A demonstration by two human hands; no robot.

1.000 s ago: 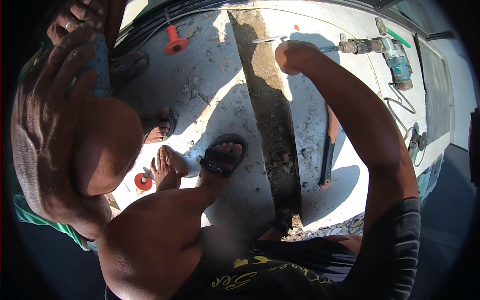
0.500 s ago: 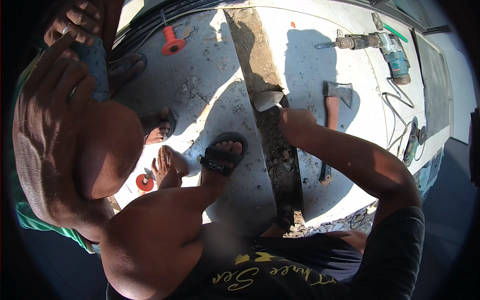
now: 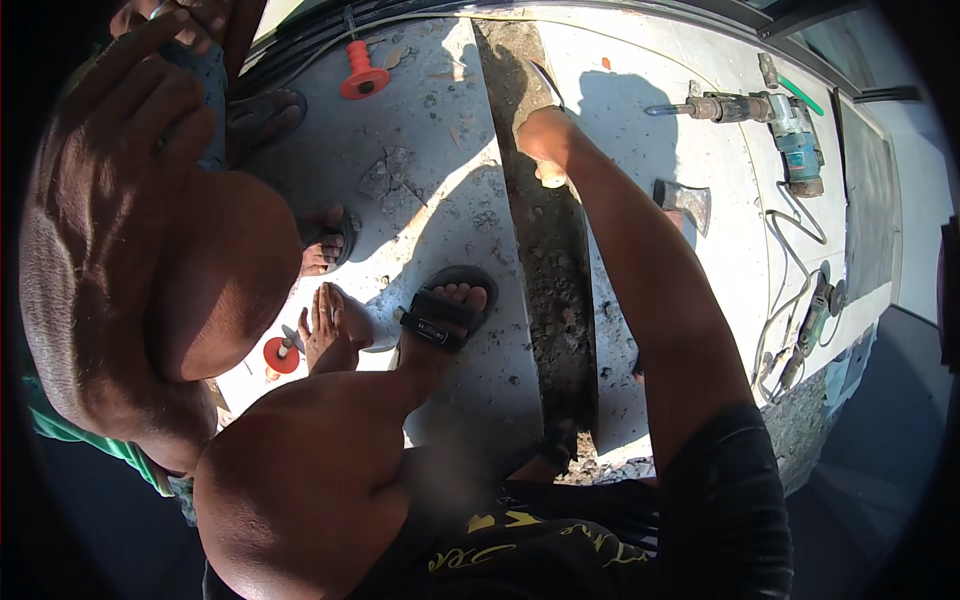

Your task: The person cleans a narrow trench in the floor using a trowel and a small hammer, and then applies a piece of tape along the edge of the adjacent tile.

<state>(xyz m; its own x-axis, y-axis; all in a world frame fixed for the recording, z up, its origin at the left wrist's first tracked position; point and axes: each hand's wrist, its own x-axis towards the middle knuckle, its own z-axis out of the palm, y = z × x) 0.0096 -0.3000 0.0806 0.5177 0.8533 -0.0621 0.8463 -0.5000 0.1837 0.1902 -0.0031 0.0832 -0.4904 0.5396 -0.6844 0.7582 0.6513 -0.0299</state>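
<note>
Jutting from closed right grip (image 3: 546, 134): trowel (image 3: 551, 178), pale-handled, blade (image 3: 547, 83) edge-on; left grip (image 3: 325, 328) open, fingers extended.

Long narrow dirt trench (image 3: 553, 290) runs near to far between pale concrete left slab (image 3: 440, 130) and pale concrete right slab (image 3: 725, 270). Right hand (image 3: 548, 138) with pale-handled metal trowel (image 3: 551, 176) over trench's far half. Left hand (image 3: 328, 330) on left slab, left of black strapped sandal (image 3: 452, 312); red round-guarded tool (image 3: 282, 355) just left of hand. Red-gripped metal chisel (image 3: 364, 76) farther off, same slab. On right slab: steel-headed axe (image 3: 690, 206) partly behind right forearm (image 3: 648, 250); teal-and-grey demolition hammer (image 3: 788, 118) beyond, to its right; teal angle grinder (image 3: 816, 318) nearer.
</note>
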